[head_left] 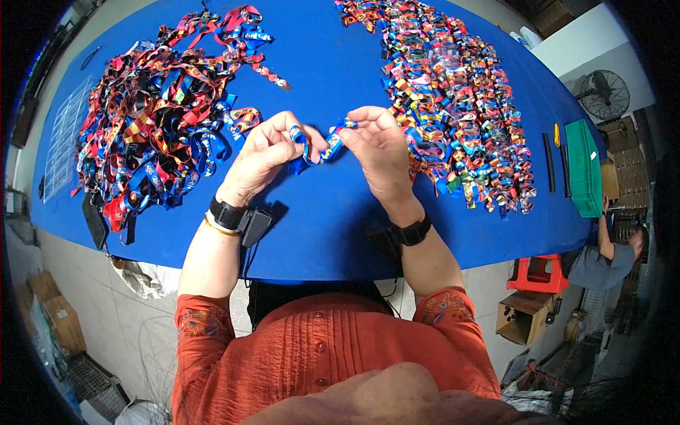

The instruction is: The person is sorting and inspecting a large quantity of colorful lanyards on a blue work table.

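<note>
Between my two hands, above the blue table (304,241), a printed blue ribbon strap (331,145) is held in a loose curl. My left hand (269,152) is closed, pinching one part of it between thumb and fingers. The other part is pinched by my right hand (375,145), its thumb against the fingers. To the left lies a tangled heap of coloured straps (163,120), mostly red, blue and black. On the right, similar straps lie in long, neat rows of small loops (453,106).
A green tray (584,166) stands at the table's right edge, near thin black rods (549,161). A clear plastic sheet (67,138) lies at far left. Beyond the right edge are a fan (603,94), a red stool (537,273) and another person's arm (605,237).
</note>
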`<state>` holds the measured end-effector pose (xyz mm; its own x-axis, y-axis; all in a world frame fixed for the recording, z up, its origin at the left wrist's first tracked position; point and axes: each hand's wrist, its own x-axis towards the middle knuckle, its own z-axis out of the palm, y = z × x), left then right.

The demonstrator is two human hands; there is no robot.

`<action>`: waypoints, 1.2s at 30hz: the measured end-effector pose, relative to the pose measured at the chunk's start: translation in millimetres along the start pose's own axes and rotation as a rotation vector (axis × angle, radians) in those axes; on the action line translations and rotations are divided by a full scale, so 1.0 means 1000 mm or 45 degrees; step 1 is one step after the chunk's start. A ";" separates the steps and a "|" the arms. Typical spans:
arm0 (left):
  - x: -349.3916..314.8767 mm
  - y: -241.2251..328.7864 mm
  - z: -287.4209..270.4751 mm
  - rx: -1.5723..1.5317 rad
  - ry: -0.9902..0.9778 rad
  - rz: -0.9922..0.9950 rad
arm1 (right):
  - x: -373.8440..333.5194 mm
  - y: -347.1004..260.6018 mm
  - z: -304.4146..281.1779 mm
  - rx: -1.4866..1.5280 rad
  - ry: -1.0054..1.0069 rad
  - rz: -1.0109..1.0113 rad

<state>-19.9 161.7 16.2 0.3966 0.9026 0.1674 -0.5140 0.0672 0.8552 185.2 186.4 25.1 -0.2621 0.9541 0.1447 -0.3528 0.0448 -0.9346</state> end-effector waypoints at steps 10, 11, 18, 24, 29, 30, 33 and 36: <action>0.001 -0.004 0.006 0.186 0.148 -0.064 | -0.001 0.002 0.002 -0.105 -0.057 0.017; 0.001 -0.003 0.008 0.149 0.163 -0.091 | -0.001 0.001 0.004 -0.097 -0.058 0.038; 0.001 -0.006 0.010 0.045 0.225 -0.123 | -0.005 -0.001 0.007 -0.061 -0.095 0.118; 0.000 -0.011 0.004 0.132 0.246 -0.117 | -0.005 0.004 0.007 -0.160 -0.151 0.137; 0.002 -0.005 0.012 0.123 0.237 -0.132 | -0.004 0.010 0.005 -0.183 -0.125 0.108; 0.002 -0.005 0.012 0.123 0.238 -0.132 | -0.004 0.011 0.006 -0.203 -0.104 0.078; 0.002 -0.007 0.011 0.122 0.198 -0.120 | -0.004 0.010 0.006 -0.208 -0.105 0.135; 0.001 -0.009 0.008 0.172 0.231 -0.123 | -0.004 0.012 0.006 -0.202 -0.117 0.122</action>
<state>-9.1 158.7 12.8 0.2895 0.9572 0.0013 -0.3688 0.1103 0.9229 176.5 181.0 15.7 -0.3715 0.9254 0.0747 -0.1781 0.0080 -0.9840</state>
